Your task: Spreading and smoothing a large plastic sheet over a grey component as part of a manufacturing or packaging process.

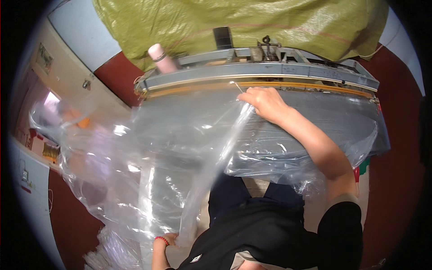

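Observation:
A large sheet of clear plastic film (pixel 166 130) spreads across the bench and billows out to the left, blurred in places. High up near the bench's far rail, my right hand (pixel 265 103) pinches a gathered edge of this film. A fold runs from those fingers down toward my body. Low on the left, my left hand (pixel 170 238), a red beaded bracelet at its wrist, is closed on the near part of the same film; its fingertips are partly covered. More film lies over the bench right of the fold.
Behind the film runs a grey metal frame (pixel 270 70) with an orange-brown strip and a clamp-like fitting (pixel 266 45). On it stands a pink bottle (pixel 163 58), by a yellow-green woven tarp (pixel 252 22). A heap of clear plastic (pixel 114 249) lies on the floor, lower left. A door (pixel 85 76) is at left.

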